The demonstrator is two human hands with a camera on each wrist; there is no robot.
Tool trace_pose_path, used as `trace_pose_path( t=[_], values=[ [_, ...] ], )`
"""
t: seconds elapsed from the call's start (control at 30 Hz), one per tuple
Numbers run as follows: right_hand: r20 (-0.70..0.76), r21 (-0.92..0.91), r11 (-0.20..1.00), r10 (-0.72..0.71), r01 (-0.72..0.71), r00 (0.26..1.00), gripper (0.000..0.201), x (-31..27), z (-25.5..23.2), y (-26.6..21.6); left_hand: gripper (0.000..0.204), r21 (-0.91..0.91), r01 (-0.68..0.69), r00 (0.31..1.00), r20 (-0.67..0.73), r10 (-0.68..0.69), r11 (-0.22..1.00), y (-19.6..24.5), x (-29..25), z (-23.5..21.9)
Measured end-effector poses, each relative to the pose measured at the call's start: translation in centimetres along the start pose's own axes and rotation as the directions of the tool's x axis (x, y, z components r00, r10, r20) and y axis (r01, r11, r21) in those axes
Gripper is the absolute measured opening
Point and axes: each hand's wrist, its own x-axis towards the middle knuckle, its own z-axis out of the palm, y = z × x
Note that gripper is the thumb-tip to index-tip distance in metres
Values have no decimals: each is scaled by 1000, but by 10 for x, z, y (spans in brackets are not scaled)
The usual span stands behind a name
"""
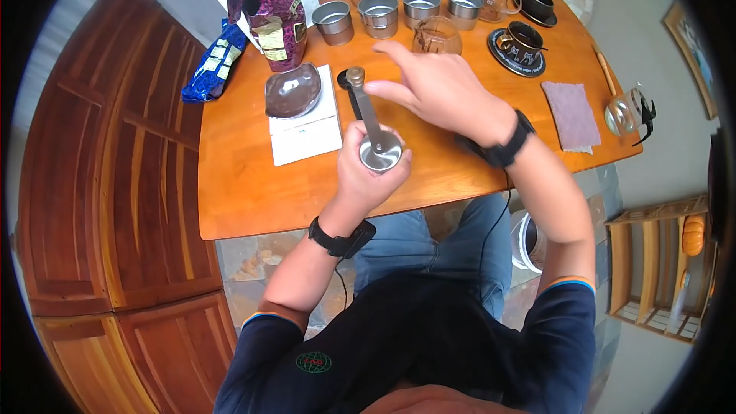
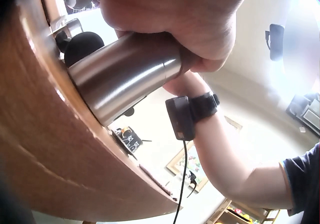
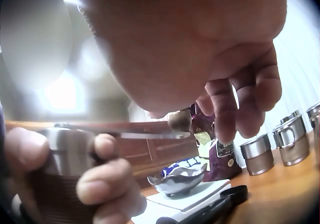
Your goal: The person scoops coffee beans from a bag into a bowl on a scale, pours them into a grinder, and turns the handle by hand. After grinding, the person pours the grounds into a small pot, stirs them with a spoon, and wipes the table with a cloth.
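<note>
A steel hand grinder [image 1: 381,155] stands upright in the left hand [image 1: 364,172], whose fingers wrap round its body; in the left wrist view its metal cylinder [image 2: 125,78] is at the tabletop. The crank arm [image 1: 369,119] points away from the person and ends in a round knob [image 1: 355,75]. Beside that knob, the right hand [image 1: 452,92] has its thumb and index finger spread apart. In the right wrist view the right hand [image 3: 200,48] hangs above the knob [image 3: 179,121] with loosely bent fingers and holds nothing; whether it touches the knob is unclear.
A dark dish [image 1: 294,92] sits on a white scale [image 1: 307,138], a black scoop [image 1: 345,80] beside it. Bags [image 1: 280,23], metal cups [image 1: 379,15] and a glass vessel [image 1: 437,37] stand at the back. Rightward are a black cup [image 1: 524,40], cloth [image 1: 571,115] and glass pot [image 1: 622,115].
</note>
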Motion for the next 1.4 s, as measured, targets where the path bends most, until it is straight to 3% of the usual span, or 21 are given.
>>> trace_pose_path(
  t=[0.03,0.1,0.13,0.17,0.23,0.3,0.33,0.4,0.47,0.53,0.73,0.83,1.4],
  values=[
    [4,-2,1000,-9,9,1000,53,-10,-8,-3,39,19,-3,1000,7,3,1000,-1,-1,0],
    [45,152,975,157,-162,987,49,-34,-24,-11,39,-1,22,1000,-1,-22,1000,1,-2,0],
    [50,148,977,145,-151,988,49,-47,-26,-12,39,-18,48,999,2,-48,999,2,-3,0],
    [48,262,936,230,-234,972,48,-62,-25,-12,39,-21,44,999,-9,-45,999,3,-3,1],
    [57,475,805,375,-356,925,45,-90,-16,-12,41,-56,76,997,-24,-77,996,4,-2,2],
    [113,578,674,492,-460,863,42,-115,-3,-8,41,-56,64,997,-29,-66,996,2,-2,2],
    [114,577,676,489,-458,865,42,-125,4,-7,41,-55,57,998,-23,-58,997,1,-2,2],
    [191,752,423,595,-506,781,35,-141,19,-5,42,-98,74,996,-35,-78,992,1,-4,4],
    [199,739,432,592,-517,781,32,-157,41,7,42,-142,96,994,-30,-101,985,1,-4,5],
    [148,751,452,595,-481,790,23,-164,46,8,40,-18,-46,999,-13,46,999,-1,-2,3],
    [237,823,310,575,-476,783,20,-157,39,9,41,-48,13,1000,6,-13,999,-1,-3,4],
    [245,818,314,567,-482,786,19,-158,41,9,41,-101,56,998,37,-53,993,4,-4,7],
    [212,810,344,584,-476,783,18,-161,44,6,40,-31,-20,998,58,22,999,3,-5,10]
  ],
)
